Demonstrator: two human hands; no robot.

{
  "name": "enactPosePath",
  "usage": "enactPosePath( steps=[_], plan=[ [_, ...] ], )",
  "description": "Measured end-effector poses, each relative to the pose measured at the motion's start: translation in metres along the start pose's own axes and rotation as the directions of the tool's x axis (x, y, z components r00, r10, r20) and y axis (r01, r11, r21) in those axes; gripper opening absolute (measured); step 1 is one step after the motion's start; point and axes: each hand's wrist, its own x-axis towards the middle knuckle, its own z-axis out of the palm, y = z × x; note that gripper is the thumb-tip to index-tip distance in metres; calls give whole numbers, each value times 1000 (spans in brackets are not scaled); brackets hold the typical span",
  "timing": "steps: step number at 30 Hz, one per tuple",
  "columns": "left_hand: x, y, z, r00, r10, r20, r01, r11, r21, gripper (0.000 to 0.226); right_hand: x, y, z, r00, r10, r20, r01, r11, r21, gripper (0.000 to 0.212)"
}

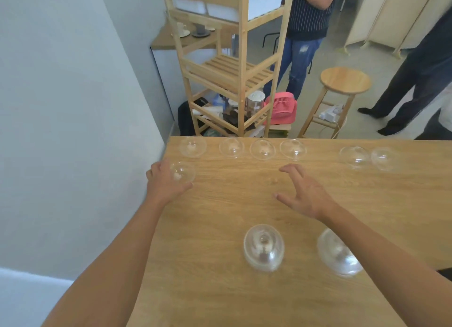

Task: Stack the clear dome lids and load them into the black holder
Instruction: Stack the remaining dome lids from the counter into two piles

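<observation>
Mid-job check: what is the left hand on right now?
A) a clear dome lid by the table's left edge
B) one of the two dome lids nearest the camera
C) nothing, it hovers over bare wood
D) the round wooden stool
A: the left hand curls around a clear dome lid at the left edge of the wooden table, while the right hand hovers open, holding nothing.

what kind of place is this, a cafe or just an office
Probably a cafe-style setup in a plain room: a wooden counter strewn with clear dome lids, a wooden shelf rack holding jars, and cups on saucers on a side counter.
</observation>
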Motion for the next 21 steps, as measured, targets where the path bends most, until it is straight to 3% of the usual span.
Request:
enactPosePath(
  steps=[12,21],
  plan=[
    [56,-5,18,980,-16,197,-33,969,243,117,106,-13,12,978,123,167,-100,985,-139,74],
    [32,-12,17,951,122,283,-165,977,134,98,170,5,17,923,287,255,-204,930,-306,100]
  ],
)
